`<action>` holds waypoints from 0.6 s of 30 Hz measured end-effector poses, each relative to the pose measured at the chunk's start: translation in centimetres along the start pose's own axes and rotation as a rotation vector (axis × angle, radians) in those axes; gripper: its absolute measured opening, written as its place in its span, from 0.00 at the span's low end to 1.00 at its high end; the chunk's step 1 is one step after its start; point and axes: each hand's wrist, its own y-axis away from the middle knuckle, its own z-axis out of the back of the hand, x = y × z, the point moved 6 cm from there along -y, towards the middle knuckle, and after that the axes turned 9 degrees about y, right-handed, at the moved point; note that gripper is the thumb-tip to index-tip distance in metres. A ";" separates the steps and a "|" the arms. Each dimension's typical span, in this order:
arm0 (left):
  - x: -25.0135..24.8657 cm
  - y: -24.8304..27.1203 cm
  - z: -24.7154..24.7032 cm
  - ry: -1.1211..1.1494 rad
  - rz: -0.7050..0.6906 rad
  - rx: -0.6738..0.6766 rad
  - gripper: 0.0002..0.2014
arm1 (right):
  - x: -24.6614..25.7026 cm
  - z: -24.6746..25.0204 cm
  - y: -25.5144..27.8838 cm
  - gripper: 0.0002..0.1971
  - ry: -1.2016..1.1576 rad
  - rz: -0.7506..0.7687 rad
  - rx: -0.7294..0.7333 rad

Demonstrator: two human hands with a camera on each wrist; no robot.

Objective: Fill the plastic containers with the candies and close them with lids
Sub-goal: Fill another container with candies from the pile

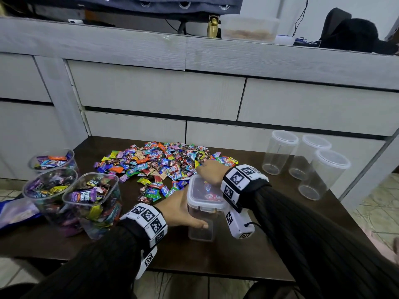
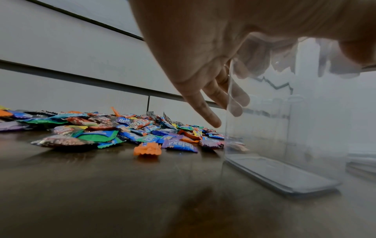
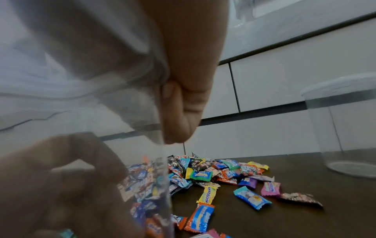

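The square container stands near the desk's front edge, lid still on, apparently empty. The left hand wraps its side while the right hand grips the lid's far edge. A hard pull could tip the light tub or fling the lid into the candies just behind.

Left hand cupped, thumb and fingers wrapped apart; right hand palm down, fingers curled. Both forearms extended, converging.

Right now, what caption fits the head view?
Both hands steady a lidded square container beside the candy pile.
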 end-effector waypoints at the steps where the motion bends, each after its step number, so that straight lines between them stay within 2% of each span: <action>1: 0.0 0.0 -0.1 0.002 -0.006 -0.002 0.40 | 0.0 0.2 0.1 0.18 -0.026 0.000 -0.018; 4: 0.1 0.0 -0.2 0.016 -0.030 -0.035 0.39 | -0.5 0.5 0.2 0.15 -0.149 -0.018 -0.057; 8: 0.2 0.2 -0.6 0.014 -0.049 -0.076 0.42 | -2.0 1.0 0.6 0.24 -0.106 0.004 -0.111; 11: 0.4 0.2 -0.9 0.030 -0.065 -0.087 0.46 | -4.0 1.1 1.3 0.26 -0.167 -0.103 -0.182; 15: 0.3 0.1 -1.3 -0.019 -0.088 -0.126 0.50 | -5.3 0.3 2.4 0.27 -0.170 -0.177 -0.182; 18: -0.2 0.4 -1.3 -0.065 -0.084 -0.073 0.54 | -4.9 0.6 2.9 0.28 -0.192 -0.138 -0.233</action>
